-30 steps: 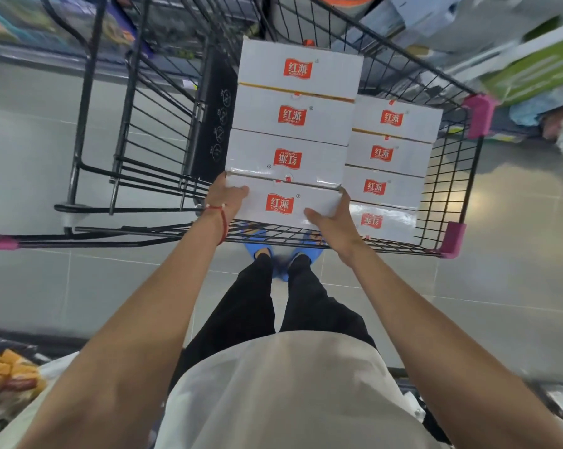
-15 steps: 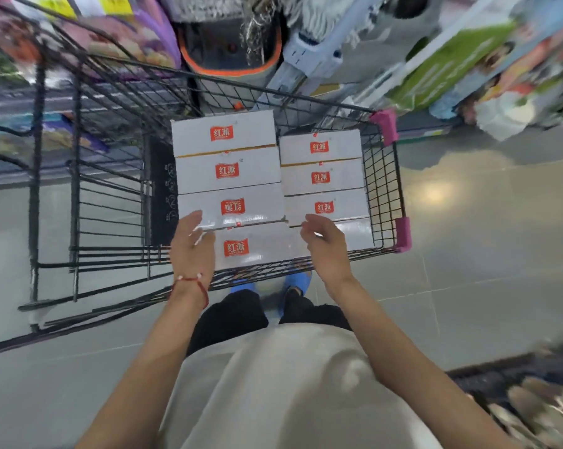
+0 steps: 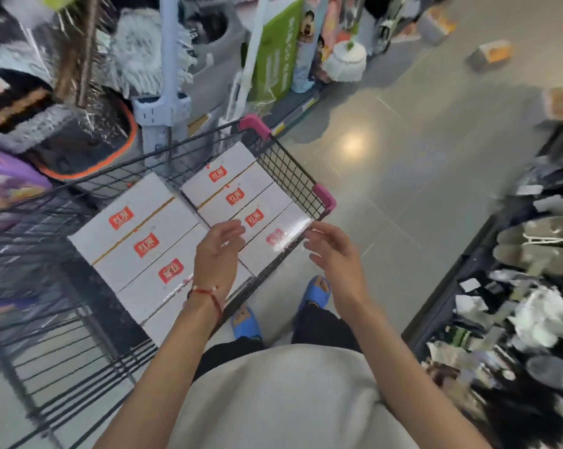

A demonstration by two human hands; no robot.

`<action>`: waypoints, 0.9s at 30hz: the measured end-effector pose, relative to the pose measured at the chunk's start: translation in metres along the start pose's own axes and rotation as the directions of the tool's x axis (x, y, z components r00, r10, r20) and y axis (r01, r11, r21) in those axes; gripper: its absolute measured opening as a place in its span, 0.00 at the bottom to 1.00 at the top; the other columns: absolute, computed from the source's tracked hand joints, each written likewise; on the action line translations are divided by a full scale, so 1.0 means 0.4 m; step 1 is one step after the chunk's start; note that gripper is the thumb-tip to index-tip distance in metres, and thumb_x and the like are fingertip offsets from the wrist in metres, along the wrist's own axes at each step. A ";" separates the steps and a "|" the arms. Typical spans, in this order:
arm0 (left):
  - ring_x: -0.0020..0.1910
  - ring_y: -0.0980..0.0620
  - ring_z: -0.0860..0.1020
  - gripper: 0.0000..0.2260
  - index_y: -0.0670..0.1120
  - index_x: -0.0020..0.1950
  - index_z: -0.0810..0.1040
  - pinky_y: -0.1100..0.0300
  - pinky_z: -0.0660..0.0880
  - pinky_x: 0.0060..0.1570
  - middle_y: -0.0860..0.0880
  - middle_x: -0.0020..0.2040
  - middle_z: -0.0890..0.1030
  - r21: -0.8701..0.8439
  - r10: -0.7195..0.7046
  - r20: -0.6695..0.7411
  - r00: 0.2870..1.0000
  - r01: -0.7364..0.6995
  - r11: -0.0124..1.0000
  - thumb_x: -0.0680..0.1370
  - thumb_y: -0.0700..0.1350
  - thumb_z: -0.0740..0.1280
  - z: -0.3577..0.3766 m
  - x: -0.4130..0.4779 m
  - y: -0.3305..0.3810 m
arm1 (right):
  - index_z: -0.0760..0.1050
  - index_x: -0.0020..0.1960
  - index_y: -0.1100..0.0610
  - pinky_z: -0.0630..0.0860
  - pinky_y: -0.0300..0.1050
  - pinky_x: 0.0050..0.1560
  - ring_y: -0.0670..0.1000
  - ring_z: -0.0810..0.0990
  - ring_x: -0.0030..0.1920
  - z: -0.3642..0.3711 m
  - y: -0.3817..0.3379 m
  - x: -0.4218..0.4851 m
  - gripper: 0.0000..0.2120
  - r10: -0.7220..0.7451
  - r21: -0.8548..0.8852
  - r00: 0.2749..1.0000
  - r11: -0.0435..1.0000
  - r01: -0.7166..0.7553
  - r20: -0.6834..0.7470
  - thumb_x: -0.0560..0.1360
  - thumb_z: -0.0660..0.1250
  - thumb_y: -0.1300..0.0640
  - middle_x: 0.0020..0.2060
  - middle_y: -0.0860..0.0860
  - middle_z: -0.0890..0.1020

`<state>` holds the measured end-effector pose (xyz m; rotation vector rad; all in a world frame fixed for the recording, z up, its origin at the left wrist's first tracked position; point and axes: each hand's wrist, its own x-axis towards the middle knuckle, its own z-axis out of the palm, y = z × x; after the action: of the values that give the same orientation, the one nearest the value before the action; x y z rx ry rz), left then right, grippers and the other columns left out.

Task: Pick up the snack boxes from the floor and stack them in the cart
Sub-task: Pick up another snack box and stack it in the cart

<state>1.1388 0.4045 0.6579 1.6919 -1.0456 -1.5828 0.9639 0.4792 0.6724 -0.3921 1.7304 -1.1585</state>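
Left grip (image 3: 220, 251) and right grip (image 3: 333, 254) wide, loose, holding nothing, just above the snack boxes (image 3: 163, 222). Two white rows packed side by side in the cart (image 3: 289, 170). Far off on the floor (image 3: 403, 189), one blurred box (image 3: 490, 55).

Mops (image 3: 140, 58) and a green package (image 3: 275, 56) stand at the back, beside a dark bucket (image 3: 79, 150) with an orange rim. Grey slippers (image 3: 532, 251) (blurred) lie on the rack (image 3: 435, 303) at the right, above glossy floor tiles (image 3: 419, 163).
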 end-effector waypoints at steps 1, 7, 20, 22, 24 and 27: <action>0.61 0.48 0.79 0.12 0.47 0.59 0.80 0.50 0.73 0.66 0.49 0.58 0.83 0.015 0.010 0.039 0.999 -0.011 1.000 0.79 0.35 0.65 0.036 -0.003 0.013 | 0.81 0.58 0.51 0.78 0.52 0.64 0.51 0.84 0.57 -0.028 -0.007 0.002 0.11 -0.002 0.039 1.000 0.999 0.003 -0.031 0.81 0.68 0.63 0.53 0.49 0.87; 0.60 0.50 0.80 0.12 0.52 0.53 0.80 0.55 0.75 0.61 0.50 0.55 0.84 0.108 0.047 0.235 0.971 -0.074 0.991 0.78 0.35 0.66 0.293 -0.015 0.073 | 0.80 0.59 0.51 0.78 0.54 0.65 0.48 0.84 0.51 -0.247 -0.042 0.059 0.12 0.016 0.226 0.985 0.974 0.024 -0.173 0.80 0.67 0.64 0.55 0.53 0.86; 0.53 0.52 0.80 0.12 0.46 0.58 0.79 0.55 0.73 0.57 0.48 0.56 0.83 0.180 0.032 0.453 0.891 -0.127 0.975 0.78 0.34 0.66 0.971 -0.041 0.217 | 0.80 0.61 0.50 0.78 0.44 0.59 0.48 0.84 0.55 -0.811 -0.115 0.256 0.11 0.032 0.321 0.937 0.943 0.087 -0.349 0.81 0.68 0.61 0.56 0.52 0.86; 0.53 0.51 0.80 0.11 0.46 0.59 0.79 0.55 0.73 0.56 0.48 0.56 0.83 0.198 0.026 0.467 0.884 -0.133 0.971 0.79 0.35 0.65 1.044 -0.036 0.229 | 0.80 0.61 0.50 0.78 0.44 0.58 0.47 0.84 0.54 -0.864 -0.130 0.285 0.11 0.049 0.345 0.928 0.934 0.088 -0.369 0.80 0.69 0.59 0.56 0.52 0.86; 0.54 0.50 0.80 0.11 0.47 0.59 0.79 0.56 0.74 0.56 0.48 0.57 0.83 0.217 0.019 0.479 0.878 -0.139 0.966 0.80 0.36 0.64 1.114 -0.017 0.241 | 0.80 0.61 0.50 0.78 0.44 0.58 0.46 0.84 0.53 -0.914 -0.149 0.326 0.11 0.073 0.370 0.920 0.925 0.081 -0.385 0.80 0.69 0.59 0.56 0.52 0.86; 0.52 0.51 0.81 0.10 0.47 0.58 0.79 0.56 0.74 0.56 0.49 0.56 0.83 0.237 -0.002 0.485 0.874 -0.130 0.963 0.80 0.36 0.63 1.226 0.032 0.262 | 0.81 0.60 0.50 0.78 0.43 0.57 0.45 0.84 0.51 -0.985 -0.180 0.405 0.11 0.099 0.396 0.909 0.915 0.077 -0.406 0.80 0.69 0.61 0.55 0.53 0.86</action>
<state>0.6381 0.3846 0.6821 1.4252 -1.6065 -1.9467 0.5356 0.5363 0.6710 0.1362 1.7796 -1.6410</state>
